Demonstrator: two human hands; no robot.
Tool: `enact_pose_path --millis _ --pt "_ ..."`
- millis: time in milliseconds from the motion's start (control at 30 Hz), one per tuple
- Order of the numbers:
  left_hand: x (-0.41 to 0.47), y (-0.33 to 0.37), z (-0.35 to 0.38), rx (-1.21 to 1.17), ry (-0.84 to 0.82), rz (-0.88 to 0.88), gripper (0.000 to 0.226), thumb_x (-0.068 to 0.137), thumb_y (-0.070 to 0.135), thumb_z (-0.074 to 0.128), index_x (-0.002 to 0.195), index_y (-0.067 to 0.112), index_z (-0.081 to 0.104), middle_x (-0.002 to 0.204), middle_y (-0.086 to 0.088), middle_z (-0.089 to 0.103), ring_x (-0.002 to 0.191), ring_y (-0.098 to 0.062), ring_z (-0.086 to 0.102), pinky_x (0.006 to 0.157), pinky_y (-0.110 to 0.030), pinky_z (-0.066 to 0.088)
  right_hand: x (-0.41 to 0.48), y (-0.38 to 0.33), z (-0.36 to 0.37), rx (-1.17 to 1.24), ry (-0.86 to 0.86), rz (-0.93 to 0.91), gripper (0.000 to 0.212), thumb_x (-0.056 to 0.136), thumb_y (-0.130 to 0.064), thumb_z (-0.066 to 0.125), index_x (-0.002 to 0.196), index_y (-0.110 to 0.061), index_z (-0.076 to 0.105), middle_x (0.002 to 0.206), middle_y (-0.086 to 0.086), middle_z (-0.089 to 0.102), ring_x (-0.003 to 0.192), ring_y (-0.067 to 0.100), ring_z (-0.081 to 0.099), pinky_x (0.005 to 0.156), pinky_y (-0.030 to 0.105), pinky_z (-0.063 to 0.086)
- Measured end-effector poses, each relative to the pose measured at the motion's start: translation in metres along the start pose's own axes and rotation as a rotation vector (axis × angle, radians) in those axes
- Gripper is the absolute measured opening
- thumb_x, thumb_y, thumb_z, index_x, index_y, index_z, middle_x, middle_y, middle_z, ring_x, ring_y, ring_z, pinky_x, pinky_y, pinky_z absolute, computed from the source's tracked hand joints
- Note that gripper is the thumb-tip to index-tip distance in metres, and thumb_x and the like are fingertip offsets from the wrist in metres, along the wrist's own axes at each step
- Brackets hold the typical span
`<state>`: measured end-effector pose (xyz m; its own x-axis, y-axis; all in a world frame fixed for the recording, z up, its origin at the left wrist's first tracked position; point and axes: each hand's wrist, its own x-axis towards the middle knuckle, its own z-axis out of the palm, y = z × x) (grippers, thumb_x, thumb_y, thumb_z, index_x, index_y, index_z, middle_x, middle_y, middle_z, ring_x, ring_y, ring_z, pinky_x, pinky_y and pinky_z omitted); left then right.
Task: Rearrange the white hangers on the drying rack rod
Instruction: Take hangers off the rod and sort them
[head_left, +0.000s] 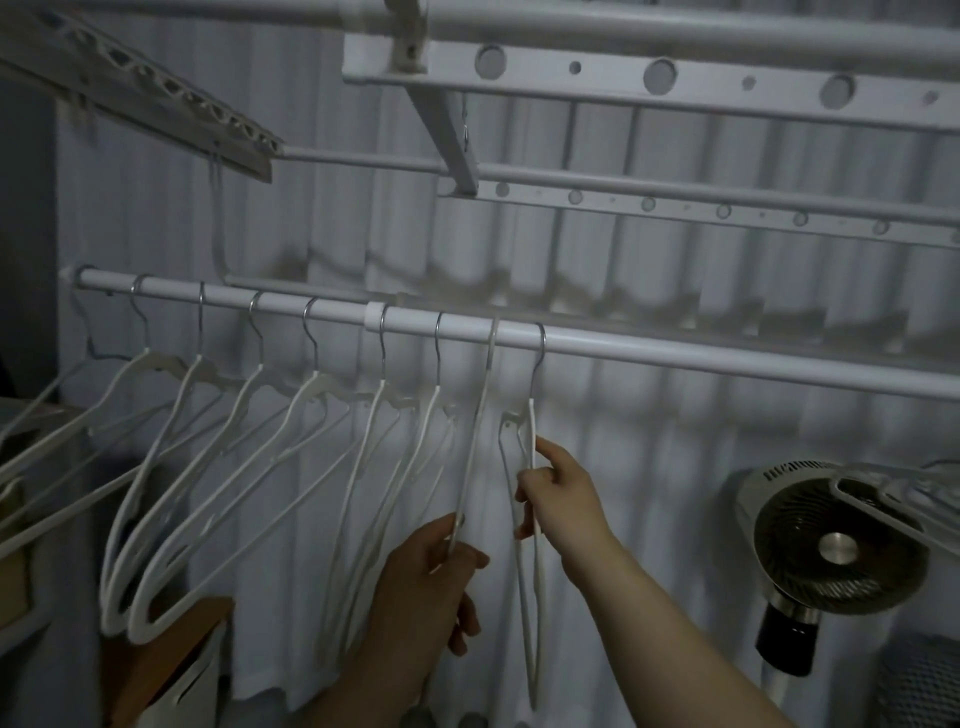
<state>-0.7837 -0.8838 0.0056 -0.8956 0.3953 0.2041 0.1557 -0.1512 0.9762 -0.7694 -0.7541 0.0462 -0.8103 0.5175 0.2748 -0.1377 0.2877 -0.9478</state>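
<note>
Head view: the left grip (431, 577) is pinching one white hanger (480, 415); the right grip (563, 499) is holding the end hanger (532, 421) just beside it. Both hangers are hanging from the rod (727, 364) above the grips, the remaining hangers (314, 387) leftward of both.

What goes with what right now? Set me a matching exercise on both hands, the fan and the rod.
Things:
1. left hand
2. right hand
3. fan
4. rod

States:
a. holds the rightmost hanger
b. at lower right, away from both hands
c. carries the hooks
d. pinches the second hanger from the right

Pairs: 1-d, 2-a, 3-b, 4-c.
</note>
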Motion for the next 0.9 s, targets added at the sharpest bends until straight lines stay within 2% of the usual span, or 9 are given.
enact_pose_path --millis 67,167,400,567,667,733,800,833,900 --pt "0.0 0.0 -0.001 0.001 -0.007 0.0 0.027 0.088 0.004 0.048 0.092 0.031 0.05 0.08 0.002 0.064 0.027 -0.007 0.046 0.028 -0.016 0.032 0.0 0.0 0.0 -0.008 0.006 -0.002 0.049 0.09 -0.003 0.04 0.138 -0.012 0.034 0.072 0.006 0.046 0.059 0.014 0.048 0.036 0.012 0.043" --pt "-0.001 -0.001 -0.002 0.011 -0.025 0.007 0.028 0.088 0.005 0.047 0.093 0.032 0.05 0.08 0.002 0.064 0.028 -0.007 0.046 0.029 -0.015 0.033 -0.001 0.0 -0.001 -0.022 0.015 -0.008 0.049 0.09 -0.003 0.04 0.138 -0.011 0.034 0.073 0.007 0.046 0.059 0.013 0.048 0.036 0.012 0.042" --pt "-0.001 -0.002 -0.003 0.021 -0.023 0.012 0.035 0.088 0.007 0.048 0.078 0.041 0.049 0.075 0.003 0.064 0.029 -0.006 0.048 0.03 -0.017 0.038 -0.003 0.0 -0.004 0.005 0.039 0.002 0.048 0.091 -0.003 0.041 0.138 -0.012 0.034 0.072 0.006 0.047 0.059 0.017 0.048 0.036 0.013 0.044" --pt "0.002 -0.005 0.0 0.037 -0.022 0.007 0.023 0.09 0.01 0.047 0.102 0.03 0.046 0.08 0.005 0.063 0.029 -0.006 0.049 0.03 -0.017 0.039 -0.002 0.002 -0.009 -0.049 0.062 -0.016 0.046 0.092 -0.009 0.044 0.136 -0.014 0.035 0.072 0.003 0.051 0.058 0.011 0.048 0.042 0.015 0.047" --pt "0.003 -0.006 0.002 0.06 -0.013 0.022 0.021 0.091 0.016 0.047 0.108 0.028 0.044 0.083 0.007 0.062 0.03 -0.004 0.05 0.031 -0.015 0.036 -0.001 0.004 -0.01 -0.065 0.084 -0.023 0.045 0.092 -0.014 0.047 0.136 -0.016 0.036 0.078 0.002 0.052 0.058 0.008 0.049 0.051 0.019 0.047" --pt "0.003 -0.005 0.001 0.081 0.024 0.049 0.021 0.09 0.02 0.049 0.108 0.03 0.045 0.088 0.01 0.059 0.038 -0.003 0.054 0.032 -0.014 0.037 -0.002 0.005 -0.011 -0.058 0.103 -0.032 0.044 0.091 -0.019 0.05 0.134 -0.017 0.039 0.084 -0.001 0.048 0.058 0.01 0.048 0.044 0.015 0.046" --pt "0.002 -0.006 0.001 0.145 0.074 0.099 0.024 0.089 0.024 0.051 0.111 0.031 0.049 0.09 0.017 0.055 0.059 -0.001 0.057 0.044 -0.014 0.042 -0.004 0.006 -0.012 -0.085 0.126 -0.046 0.043 0.09 -0.027 0.051 0.132 -0.019 0.041 0.102 -0.001 0.049 0.06 0.011 0.049 0.038 0.011 0.041" --pt "0.001 -0.006 0.001 0.193 0.101 0.142 0.026 0.088 0.025 0.053 0.113 0.029 0.051 0.09 0.018 0.054 0.069 0.001 0.055 0.053 -0.013 0.042 -0.005 0.006 -0.014 -0.108 0.137 -0.057 0.043 0.09 -0.031 0.05 0.131 -0.019 0.042 0.112 0.0 0.049 0.063 0.011 0.05 0.04 0.011 0.041" --pt "-0.001 -0.005 -0.001 0.264 0.163 0.232 0.029 0.086 0.022 0.056 0.115 0.023 0.055 0.096 0.012 0.055 0.077 0.006 0.05 0.064 -0.012 0.038 -0.006 0.007 -0.018 -0.142 0.155 -0.094 0.041 0.09 -0.034 0.049 0.128 -0.017 0.045 0.117 -0.001 0.048 0.077 0.015 0.052 0.058 0.017 0.044"
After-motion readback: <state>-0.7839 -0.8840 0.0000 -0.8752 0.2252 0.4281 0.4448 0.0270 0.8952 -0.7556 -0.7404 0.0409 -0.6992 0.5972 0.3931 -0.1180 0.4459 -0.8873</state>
